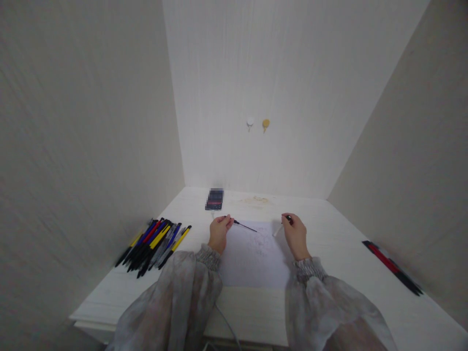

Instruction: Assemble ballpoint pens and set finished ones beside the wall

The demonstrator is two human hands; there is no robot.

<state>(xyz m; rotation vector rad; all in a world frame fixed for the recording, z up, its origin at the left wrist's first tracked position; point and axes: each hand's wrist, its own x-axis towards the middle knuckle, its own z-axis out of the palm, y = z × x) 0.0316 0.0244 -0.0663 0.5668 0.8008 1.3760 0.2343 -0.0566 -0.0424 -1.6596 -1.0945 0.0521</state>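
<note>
My left hand [219, 233] is closed in a pinch on a thin black pen refill [245, 226], which points right over the paper. My right hand [295, 235] is closed around a pen barrel [278, 230]; its pale end sticks out down to the left and a black part shows between the fingers. Both hands are above a white sheet of paper [252, 273] with faint scribbles, one at each side, well apart from each other. The refill and the barrel do not touch. Grey translucent sleeves cover both forearms.
A pile of pens [153, 246] in black, yellow, blue, red and clear lies left. A few more pens [393, 268] lie by the right wall. A phone [214, 199] is at the back. Two hooks [265, 124] hang on the back wall; a cable [229, 325] runs at the front.
</note>
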